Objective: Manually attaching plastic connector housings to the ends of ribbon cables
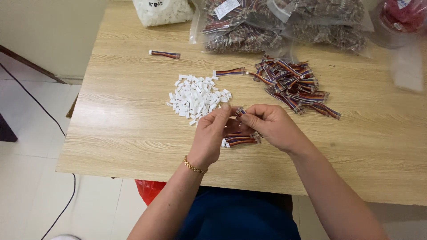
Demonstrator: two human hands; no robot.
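Nearest, both hands meet over the front of the wooden table (124, 133): the left hand (212, 135), with a gold bracelet (195, 166) at the wrist, and the right hand (271, 126) together pinch one short wire bundle (240, 111) between their fingertips. Just beneath them lies a small stack of finished wire bundles (241, 141). Beyond the left hand sits a heap of small white plastic connectors (195, 97). To the right, farther back, a loose pile of multicoloured wire bundles (293, 86) spreads out. Farthest off, clear bags of more wires (284, 22) line the table's back edge.
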